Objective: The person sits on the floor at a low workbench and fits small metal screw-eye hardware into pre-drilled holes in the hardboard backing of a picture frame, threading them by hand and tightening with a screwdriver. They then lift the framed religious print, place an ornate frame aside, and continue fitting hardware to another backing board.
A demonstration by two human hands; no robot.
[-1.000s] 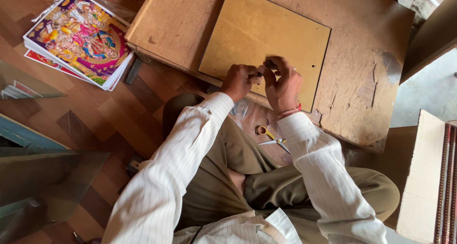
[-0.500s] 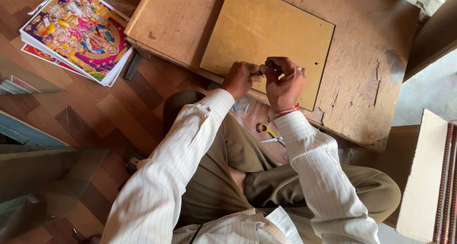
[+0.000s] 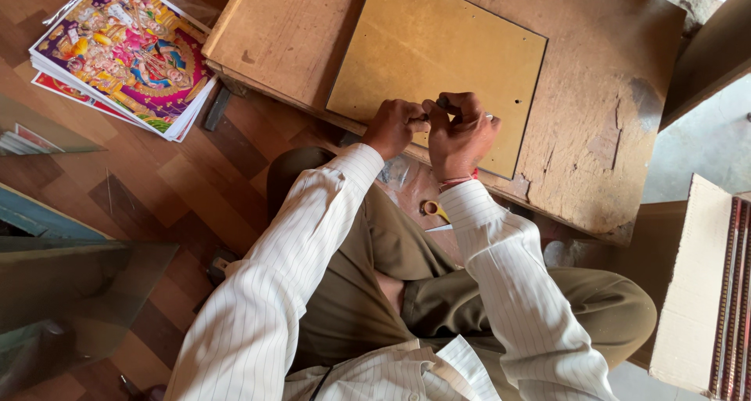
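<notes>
Close below the camera, both hands meet at the near edge of the yellow-brown board [image 3: 438, 64]: the left hand [image 3: 393, 127] and right hand [image 3: 461, 131] curl shut, pinching something small and dark between them. Beyond, the board lies flat on the low wooden table [image 3: 610, 111].

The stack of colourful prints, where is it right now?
In the head view the stack of colourful prints lies on the wooden floor at upper left, just left of the low wooden table, well away from both hands.
</notes>
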